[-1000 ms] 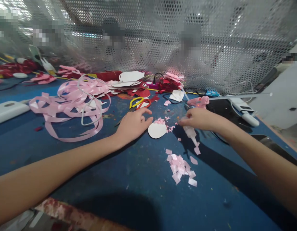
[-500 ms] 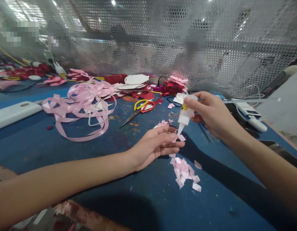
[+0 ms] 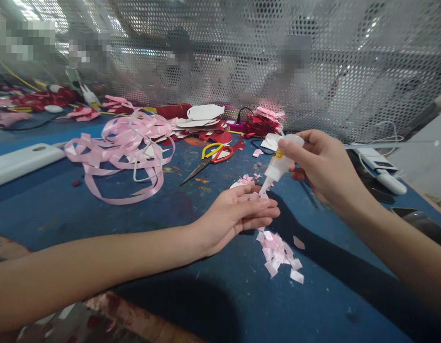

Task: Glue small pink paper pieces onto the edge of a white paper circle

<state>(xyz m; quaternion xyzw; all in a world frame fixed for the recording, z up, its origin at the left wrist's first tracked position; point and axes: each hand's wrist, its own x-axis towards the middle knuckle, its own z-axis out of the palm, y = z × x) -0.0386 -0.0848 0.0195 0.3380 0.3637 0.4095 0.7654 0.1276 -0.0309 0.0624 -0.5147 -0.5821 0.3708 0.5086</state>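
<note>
My right hand (image 3: 322,164) grips a white glue bottle (image 3: 282,161) with a yellow label, tilted so its nozzle points down and left. The nozzle tip meets a small pink ribbon piece (image 3: 255,196) held at the fingers of my left hand (image 3: 230,214). That hand rests on its side over the blue table, thumb pressed toward the fingers. Just below it lies a loose pile of cut pink ribbon squares (image 3: 277,252). Behind the fingers, small pink flower-like bits (image 3: 246,179) sit by a white piece that is partly hidden.
Yellow-and-red-handled scissors (image 3: 206,162) lie beyond my left hand. A tangle of pink ribbon (image 3: 125,152) spreads to the left, near a white device (image 3: 25,162). Stacked white and red pieces (image 3: 204,116) stand before a perforated metal screen (image 3: 220,62). A white corded device (image 3: 377,164) lies right.
The glue bottle has tilted further, and its nozzle has shifted left and slightly up onto the pink piece. The whole view has shifted slightly.
</note>
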